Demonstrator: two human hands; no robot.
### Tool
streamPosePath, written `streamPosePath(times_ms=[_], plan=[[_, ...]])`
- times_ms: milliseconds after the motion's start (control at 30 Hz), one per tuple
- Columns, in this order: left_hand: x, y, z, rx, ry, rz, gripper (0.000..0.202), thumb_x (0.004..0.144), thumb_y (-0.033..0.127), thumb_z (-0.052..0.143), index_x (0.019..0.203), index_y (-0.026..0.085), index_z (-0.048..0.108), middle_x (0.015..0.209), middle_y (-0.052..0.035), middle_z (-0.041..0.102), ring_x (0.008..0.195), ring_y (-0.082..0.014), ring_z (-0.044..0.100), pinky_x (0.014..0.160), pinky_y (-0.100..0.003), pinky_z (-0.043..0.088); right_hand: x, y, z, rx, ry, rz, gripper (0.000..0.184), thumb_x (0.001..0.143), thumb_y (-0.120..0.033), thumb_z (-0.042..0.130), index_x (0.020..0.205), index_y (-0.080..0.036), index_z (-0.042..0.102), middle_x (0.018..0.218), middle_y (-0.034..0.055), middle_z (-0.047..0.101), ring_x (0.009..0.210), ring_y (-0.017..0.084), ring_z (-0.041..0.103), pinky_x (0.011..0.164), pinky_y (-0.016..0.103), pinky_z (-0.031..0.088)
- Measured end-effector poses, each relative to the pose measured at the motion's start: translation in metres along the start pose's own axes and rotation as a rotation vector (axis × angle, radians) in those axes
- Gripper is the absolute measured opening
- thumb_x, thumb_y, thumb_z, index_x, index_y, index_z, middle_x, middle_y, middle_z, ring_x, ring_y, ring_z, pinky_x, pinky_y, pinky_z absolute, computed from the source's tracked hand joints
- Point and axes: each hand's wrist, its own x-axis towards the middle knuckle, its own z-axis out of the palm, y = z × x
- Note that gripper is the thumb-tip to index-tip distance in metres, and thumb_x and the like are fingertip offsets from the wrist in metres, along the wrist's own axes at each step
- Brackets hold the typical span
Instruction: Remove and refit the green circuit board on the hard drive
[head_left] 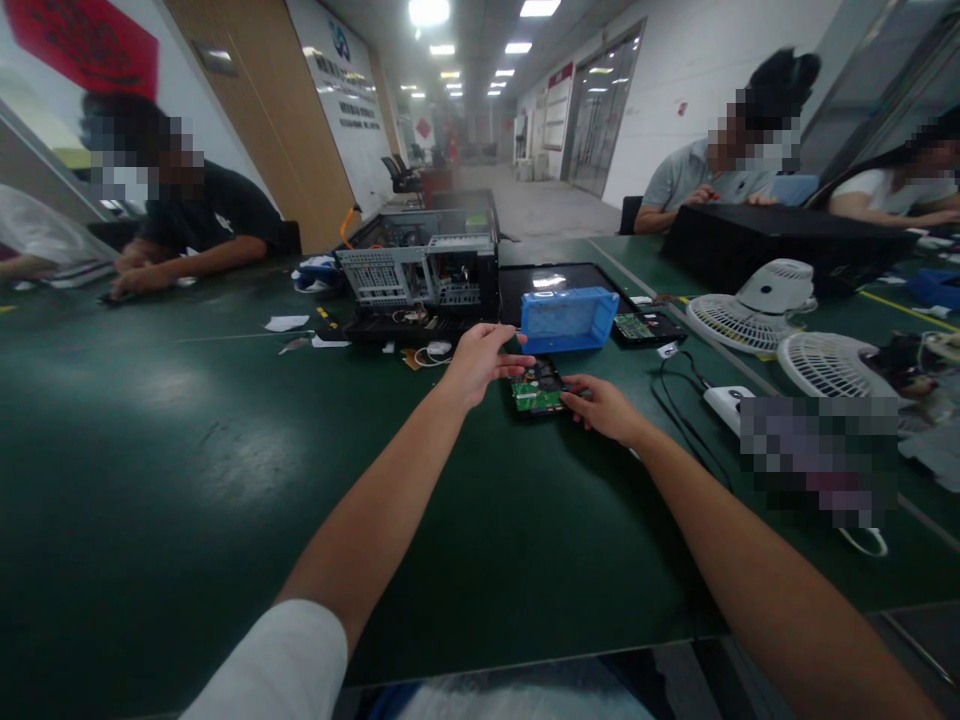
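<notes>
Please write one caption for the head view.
Right hand holding a circuit board's edge, left hand close by, blue box behind.

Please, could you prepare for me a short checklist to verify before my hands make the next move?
1. Right hand at the right edge of the black unit: ok.
2. Green circuit board facing up: ok.
3. Unit fully uncovered: not ok; the left hand's fingers overlap its far left corner in this view.
4. Left fingers touching the unit: cannot tell.
5. Free space directly behind the unit: not ok; the blue tray stands there.
6. Black cable apart from the right hand: ok.
</notes>
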Motion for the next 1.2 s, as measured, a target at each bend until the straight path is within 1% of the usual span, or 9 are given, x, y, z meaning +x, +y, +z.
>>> streamPosePath(times_ms=[200, 333, 467, 567, 667, 833, 1000, 1200], plan=[[-0.0007, 0.0007, 0.0022, -0.004, -0.022, -0.030, 0.017, 0.090, 0.029, 0.067, 0.099, 0.017, 0.058, 0.110, -0.0113, 0.071, 0.076, -0.0215, 0.076, 0.062, -0.029, 0.058, 0.0009, 0.0029, 0.0009, 0.004, 0.001, -0.012, 0.044, 0.093, -0.029, 0.064, 0.135, -0.016, 0.058, 0.109, 0.0105, 0.069, 0.062, 0.011, 0.063, 0.042, 0.020, 0.051], [-0.0025, 0.0026, 0.0030, 0.014, -0.040, -0.039, 0.016, 0.090, 0.030, 0.067, 0.099, 0.017, 0.064, 0.103, -0.0098, 0.070, 0.075, -0.0194, 0.075, 0.060, -0.025, 0.056, 0.0009, 0.0022, 0.0013, 0.002, 0.007, -0.001, 0.045, 0.093, -0.029, 0.064, 0.136, -0.016, 0.057, 0.111, 0.0110, 0.068, 0.062, 0.011, 0.063, 0.042, 0.019, 0.051], [-0.0034, 0.0036, 0.0023, 0.025, -0.060, -0.035, 0.017, 0.091, 0.030, 0.066, 0.101, 0.017, 0.068, 0.106, -0.0100, 0.070, 0.073, -0.0177, 0.074, 0.058, -0.024, 0.054, 0.0010, 0.0019, 0.0013, -0.001, 0.001, -0.003, 0.044, 0.093, -0.029, 0.064, 0.135, -0.015, 0.057, 0.110, 0.0111, 0.068, 0.062, 0.011, 0.063, 0.041, 0.020, 0.051], [-0.0034, 0.0034, 0.0026, 0.021, -0.060, -0.032, 0.018, 0.091, 0.031, 0.066, 0.104, 0.018, 0.068, 0.109, -0.0100, 0.070, 0.072, -0.0180, 0.074, 0.057, -0.024, 0.054, 0.0011, 0.0029, 0.0014, 0.002, 0.005, -0.009, 0.044, 0.093, -0.029, 0.064, 0.135, -0.017, 0.057, 0.109, 0.0102, 0.069, 0.062, 0.011, 0.062, 0.041, 0.019, 0.050], [-0.0036, 0.0032, 0.0035, 0.010, -0.055, -0.035, 0.018, 0.090, 0.030, 0.066, 0.104, 0.019, 0.067, 0.107, -0.0094, 0.070, 0.072, -0.0194, 0.074, 0.056, -0.025, 0.054, 0.0008, 0.0030, 0.0014, -0.001, 0.008, -0.015, 0.044, 0.093, -0.029, 0.064, 0.135, -0.017, 0.057, 0.109, 0.0099, 0.070, 0.062, 0.010, 0.063, 0.041, 0.018, 0.050], [-0.0050, 0.0047, 0.0045, -0.008, -0.045, -0.046, 0.016, 0.089, 0.029, 0.066, 0.101, 0.018, 0.063, 0.102, -0.0088, 0.071, 0.074, -0.0216, 0.075, 0.060, -0.028, 0.057, -0.0009, -0.0001, 0.0010, -0.004, 0.014, -0.013, 0.043, 0.093, -0.028, 0.064, 0.134, -0.017, 0.058, 0.109, 0.0100, 0.069, 0.061, 0.010, 0.062, 0.042, 0.018, 0.050], [-0.0054, 0.0057, 0.0038, 0.001, -0.012, -0.043, 0.013, 0.089, 0.028, 0.066, 0.096, 0.018, 0.061, 0.105, -0.0093, 0.072, 0.075, -0.0207, 0.075, 0.064, -0.030, 0.058, -0.0017, -0.0015, 0.0010, -0.003, 0.018, -0.010, 0.043, 0.093, -0.028, 0.065, 0.133, -0.017, 0.059, 0.109, 0.0100, 0.070, 0.062, 0.010, 0.063, 0.041, 0.018, 0.050], [-0.0040, 0.0040, 0.0039, 0.040, 0.022, -0.035, 0.015, 0.088, 0.029, 0.067, 0.094, 0.016, 0.065, 0.107, -0.0123, 0.072, 0.068, -0.0169, 0.072, 0.055, -0.024, 0.049, -0.0014, -0.0007, 0.0010, -0.001, 0.015, 0.000, 0.043, 0.093, -0.029, 0.064, 0.134, -0.017, 0.058, 0.110, 0.0104, 0.069, 0.062, 0.010, 0.062, 0.042, 0.017, 0.050]])
